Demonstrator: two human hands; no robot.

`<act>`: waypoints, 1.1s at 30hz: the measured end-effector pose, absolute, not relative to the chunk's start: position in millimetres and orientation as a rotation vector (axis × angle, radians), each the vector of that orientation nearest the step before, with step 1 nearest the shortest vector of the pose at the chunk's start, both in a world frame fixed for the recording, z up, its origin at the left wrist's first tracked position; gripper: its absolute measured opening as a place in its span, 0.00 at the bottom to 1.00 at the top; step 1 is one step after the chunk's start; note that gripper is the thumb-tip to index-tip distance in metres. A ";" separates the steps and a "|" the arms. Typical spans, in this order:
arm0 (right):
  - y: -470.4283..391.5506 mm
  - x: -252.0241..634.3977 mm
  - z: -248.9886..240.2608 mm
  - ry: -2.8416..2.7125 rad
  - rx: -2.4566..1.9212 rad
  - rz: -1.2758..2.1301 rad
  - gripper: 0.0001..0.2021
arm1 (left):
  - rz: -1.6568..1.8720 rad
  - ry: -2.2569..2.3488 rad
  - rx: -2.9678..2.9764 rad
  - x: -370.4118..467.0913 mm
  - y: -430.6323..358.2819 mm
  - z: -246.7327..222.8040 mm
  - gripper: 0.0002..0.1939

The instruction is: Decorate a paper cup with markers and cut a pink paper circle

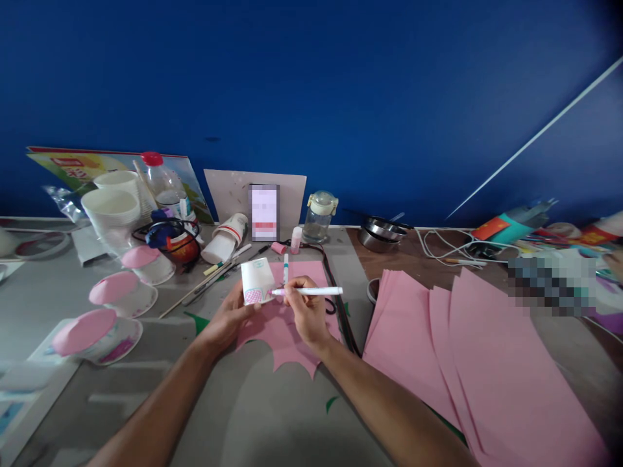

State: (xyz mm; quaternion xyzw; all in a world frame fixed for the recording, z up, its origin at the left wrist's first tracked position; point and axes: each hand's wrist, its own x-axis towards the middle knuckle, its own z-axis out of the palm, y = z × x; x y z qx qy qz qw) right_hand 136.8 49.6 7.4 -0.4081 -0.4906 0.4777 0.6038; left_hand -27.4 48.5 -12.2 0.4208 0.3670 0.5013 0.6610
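My left hand (230, 319) grips a white paper cup (257, 275) from its left and lower side. Pink crosshatching and a blue outline mark the cup near its lower rim, with a small green drawing higher up. Between the fingers of my right hand (306, 310) is a white marker (321, 291), its pink tip at the cup's right edge. Under both hands lies a pink paper sheet (296, 344) with scalloped cut-outs. Another marker (285, 268) with a teal band lies on that sheet. Dark scissor handles (330, 306) show partly behind my right hand.
Three cups with pink paper tops (114, 288) stand at left, before stacked paper cups (113, 211). A phone (264, 213) leans against a board at the back, near a lidded glass jar (319, 217). Large pink sheets (496, 363) lie at right. Metal bowls (382, 233) sit behind them.
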 end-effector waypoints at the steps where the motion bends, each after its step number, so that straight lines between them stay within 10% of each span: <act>1: 49.7 136.8 7.4 -1.136 -0.947 1.105 0.09 | 1.134 0.830 0.952 -27.3 48.7 -12.5 0.28; 33: 53.9 135.5 -5.8 -1.116 -1.024 1.026 0.16 | 1.113 0.725 0.845 -25.1 47.5 -1.7 0.29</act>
